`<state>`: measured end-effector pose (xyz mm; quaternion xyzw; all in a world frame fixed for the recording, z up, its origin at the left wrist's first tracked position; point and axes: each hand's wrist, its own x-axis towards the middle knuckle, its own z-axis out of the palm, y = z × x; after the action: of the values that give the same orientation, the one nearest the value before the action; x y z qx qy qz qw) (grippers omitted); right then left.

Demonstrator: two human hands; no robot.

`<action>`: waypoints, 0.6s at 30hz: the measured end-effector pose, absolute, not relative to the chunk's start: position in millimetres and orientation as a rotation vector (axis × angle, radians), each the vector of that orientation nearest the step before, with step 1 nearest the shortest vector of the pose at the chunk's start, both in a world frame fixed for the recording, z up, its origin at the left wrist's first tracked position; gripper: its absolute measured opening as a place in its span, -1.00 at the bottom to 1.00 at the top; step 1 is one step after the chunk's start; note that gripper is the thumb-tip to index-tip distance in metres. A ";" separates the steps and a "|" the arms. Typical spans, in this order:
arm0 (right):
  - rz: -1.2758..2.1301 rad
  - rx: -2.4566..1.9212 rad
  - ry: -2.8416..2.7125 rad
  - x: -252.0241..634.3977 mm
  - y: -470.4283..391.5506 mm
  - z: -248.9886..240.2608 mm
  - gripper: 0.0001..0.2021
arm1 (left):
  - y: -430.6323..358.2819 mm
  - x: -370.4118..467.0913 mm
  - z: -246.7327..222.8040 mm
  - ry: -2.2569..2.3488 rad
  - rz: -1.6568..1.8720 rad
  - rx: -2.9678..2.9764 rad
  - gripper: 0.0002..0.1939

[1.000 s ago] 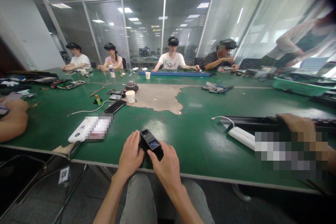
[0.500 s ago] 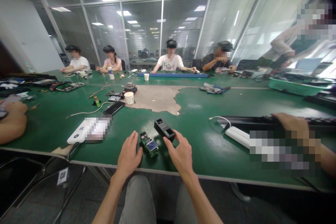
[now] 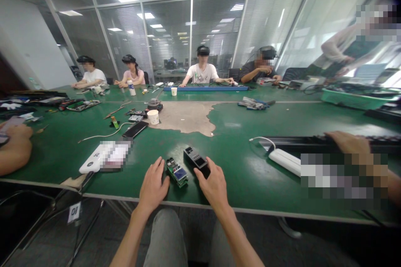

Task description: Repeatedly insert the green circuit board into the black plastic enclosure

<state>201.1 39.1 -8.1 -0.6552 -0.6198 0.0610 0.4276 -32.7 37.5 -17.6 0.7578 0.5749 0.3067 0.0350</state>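
A green circuit board with a small blue screen (image 3: 179,173) lies on the green table between my hands. My left hand (image 3: 154,184) rests flat on the tabletop just left of the board, fingers extended and holding nothing. On the other side, my right hand (image 3: 213,182) has its thumb and fingers around the near end of a black rectangular housing (image 3: 196,159) with cut-out openings. The housing lies slanted beside the board, with a gap between them.
Further left are a white device (image 3: 94,159), a black phone (image 3: 135,129) and a paper cup (image 3: 153,117). A white power strip (image 3: 285,162) lies to the right, near another person's hand (image 3: 351,144). Several people sit around the table (image 3: 244,125).
The black housing has tipped down flatter towards the table in my right hand, its slotted face now turned more upward. My left hand and the circuit board have hardly moved.
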 end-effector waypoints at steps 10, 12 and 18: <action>0.120 -1.569 -1.577 203.0 35.3 -5.5 -0.50 | 37.1 -32.0 -16.6 1.783 0.909 2.350 -0.44; 0.132 -1.555 -1.586 202.7 35.5 -1.9 -0.61 | 37.4 -32.5 -17.3 1.774 0.916 2.359 -0.44; 0.300 -1.516 -1.463 197.9 24.0 13.8 -0.63 | 36.7 -32.7 -16.1 1.750 0.947 2.355 -0.46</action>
<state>197.9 24.0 13.8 -0.6228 -0.6012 0.1234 0.4852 -32.7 36.7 -16.1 0.7636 0.5673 0.3070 0.0292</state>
